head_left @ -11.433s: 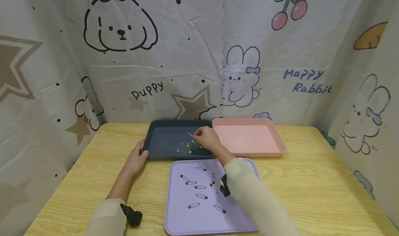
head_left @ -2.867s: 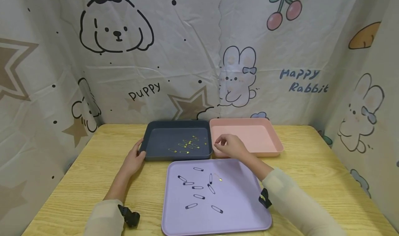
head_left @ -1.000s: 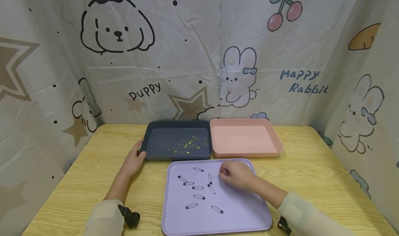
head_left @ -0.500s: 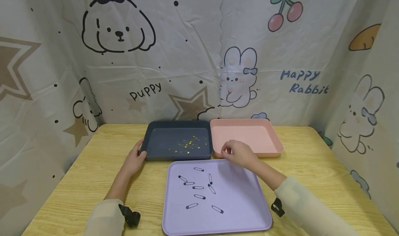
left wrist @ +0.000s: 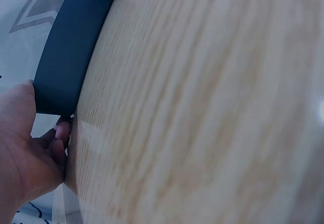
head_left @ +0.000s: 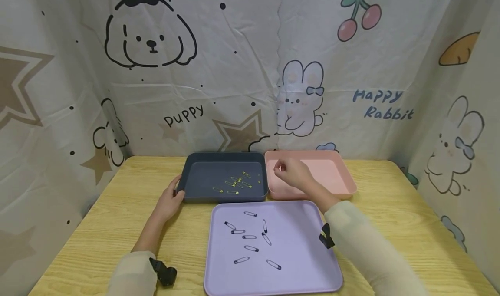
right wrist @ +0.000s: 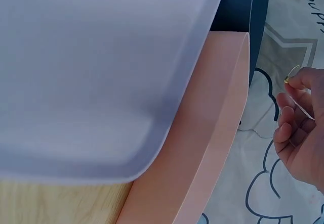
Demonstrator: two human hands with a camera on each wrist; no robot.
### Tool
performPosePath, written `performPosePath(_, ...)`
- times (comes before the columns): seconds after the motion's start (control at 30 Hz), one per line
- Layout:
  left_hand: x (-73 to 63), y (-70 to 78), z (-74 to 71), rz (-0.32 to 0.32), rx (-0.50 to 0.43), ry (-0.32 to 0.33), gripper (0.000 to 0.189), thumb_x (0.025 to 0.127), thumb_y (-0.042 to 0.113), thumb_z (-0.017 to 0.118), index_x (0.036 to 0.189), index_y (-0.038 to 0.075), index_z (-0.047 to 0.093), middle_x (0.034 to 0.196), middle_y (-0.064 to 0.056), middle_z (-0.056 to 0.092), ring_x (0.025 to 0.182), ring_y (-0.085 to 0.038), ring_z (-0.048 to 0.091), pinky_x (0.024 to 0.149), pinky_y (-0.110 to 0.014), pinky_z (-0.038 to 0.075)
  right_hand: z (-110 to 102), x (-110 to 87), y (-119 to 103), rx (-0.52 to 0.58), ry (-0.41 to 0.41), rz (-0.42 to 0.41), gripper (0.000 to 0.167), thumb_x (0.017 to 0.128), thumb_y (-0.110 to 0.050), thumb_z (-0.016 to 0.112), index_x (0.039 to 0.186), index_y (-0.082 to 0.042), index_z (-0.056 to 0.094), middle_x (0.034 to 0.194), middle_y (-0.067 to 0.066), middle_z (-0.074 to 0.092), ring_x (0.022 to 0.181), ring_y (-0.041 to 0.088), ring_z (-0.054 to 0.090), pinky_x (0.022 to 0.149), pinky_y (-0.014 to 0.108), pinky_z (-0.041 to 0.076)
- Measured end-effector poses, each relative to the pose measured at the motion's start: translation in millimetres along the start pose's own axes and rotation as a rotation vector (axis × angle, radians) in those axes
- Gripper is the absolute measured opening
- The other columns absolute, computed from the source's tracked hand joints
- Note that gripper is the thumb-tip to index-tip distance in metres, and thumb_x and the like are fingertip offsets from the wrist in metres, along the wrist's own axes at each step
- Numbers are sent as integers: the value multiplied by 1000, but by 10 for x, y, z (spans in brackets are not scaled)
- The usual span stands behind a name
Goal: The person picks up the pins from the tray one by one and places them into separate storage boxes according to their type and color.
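Note:
My right hand [head_left: 294, 173] is above the left part of the pink tray [head_left: 336, 179], thumb and index finger pinching a yellow safety pin [right wrist: 287, 80], which shows in the right wrist view. At the dark blue tray [head_left: 205, 170], my left hand [head_left: 169, 204] grips the left front corner; the thumb lies on its wall in the left wrist view, other fingers partly hidden. Several yellow safety pins [head_left: 236, 192] lie in that blue tray, mostly toward its right side. Nearer to me, several black-headed safety pins [head_left: 279, 268] are spread over the lilac tray [head_left: 308, 265].
The blue and pink trays stand side by side along the back of the wooden table [head_left: 390, 226]. The lilac tray lies right in front of them. Behind the table hangs a printed cloth [head_left: 242, 79]. Small black devices [head_left: 166, 274] are strapped to both wrists.
The yellow pin seen earlier on the lilac tray is now in my right hand. That hand has moved up and away from the lilac tray, over the pink one. My left hand stays put.

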State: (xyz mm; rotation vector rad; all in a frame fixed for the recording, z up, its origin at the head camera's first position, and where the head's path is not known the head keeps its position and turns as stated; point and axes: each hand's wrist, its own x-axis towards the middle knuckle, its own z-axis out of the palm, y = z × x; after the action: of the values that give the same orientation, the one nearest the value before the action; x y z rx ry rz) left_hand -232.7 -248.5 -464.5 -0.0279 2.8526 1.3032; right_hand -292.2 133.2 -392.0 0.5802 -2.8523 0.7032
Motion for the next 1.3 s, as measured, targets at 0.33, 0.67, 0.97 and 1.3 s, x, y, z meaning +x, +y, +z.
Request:
performPosePath(0.33, -23, -24, -12, -11, 3, 2, 59, 96, 18, 35, 151, 10, 15, 100, -20, 46, 90, -29, 44, 81, -41, 34, 207, 247, -92, 41, -3, 45, 9, 84, -19, 58, 78, -14, 63, 70, -2, 55, 64, 13, 49, 54, 25, 35)
performPosePath(0.67, -7, -16, -12, -4, 2, 13, 59, 95, 17, 36, 150, 10, 16, 106, -20, 48, 94, -29, 45, 82, -41, 34, 362, 377, -253, 41, -14, 101, 15, 82, -20, 58, 84, -14, 72, 85, -2, 60, 70, 14, 55, 58, 27, 44)
performPosePath(0.97, 14, -17, 7, -11, -8, 0, 60, 96, 20, 36, 151, 13, 15, 125, -25, 45, 102, -32, 44, 88, -46, 35, 488, 406, -324, 10, -41, 182, 19, 85, -22, 56, 92, -12, 70, 88, 0, 65, 72, 17, 57, 66, 35, 47)
performPosePath(1.3, 8, -18, -2, -16, -10, -2, 59, 96, 19, 37, 151, 13, 15, 128, -25, 44, 104, -32, 43, 91, -47, 34, 584, 409, -346, 0, -44, 268, 20, 87, -26, 54, 95, -13, 69, 93, 1, 68, 82, 20, 62, 74, 39, 49)
